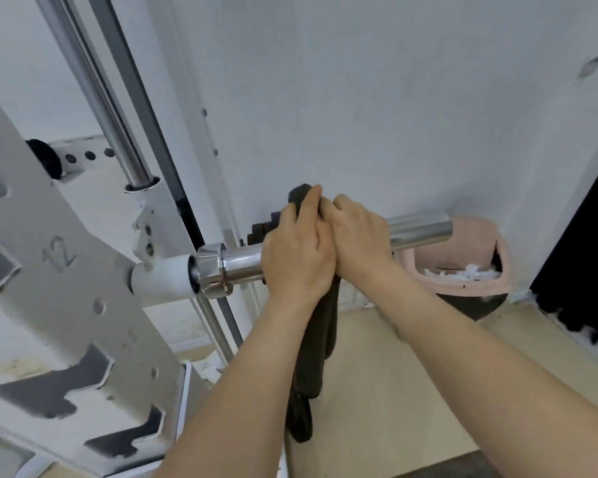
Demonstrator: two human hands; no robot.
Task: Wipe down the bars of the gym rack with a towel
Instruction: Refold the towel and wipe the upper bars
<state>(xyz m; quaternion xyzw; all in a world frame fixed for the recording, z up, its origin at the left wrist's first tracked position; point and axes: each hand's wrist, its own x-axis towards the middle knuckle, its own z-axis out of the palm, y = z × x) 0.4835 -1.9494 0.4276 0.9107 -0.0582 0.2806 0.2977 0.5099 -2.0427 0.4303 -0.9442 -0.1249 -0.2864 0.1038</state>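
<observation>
A chrome bar sleeve juts to the right out of the white gym rack. A dark towel is wrapped over the sleeve's middle and hangs down below it. My left hand and my right hand sit side by side on top of the sleeve, both closed around the towel and touching each other. The towel's upper end pokes out above my fingers. The part of the sleeve under my hands is hidden.
A chrome guide rod slants up along the rack upright. A pink bin with white scraps stands by the wall under the sleeve's end. Dark weight plates sit behind my left hand. A black curtain hangs at the right.
</observation>
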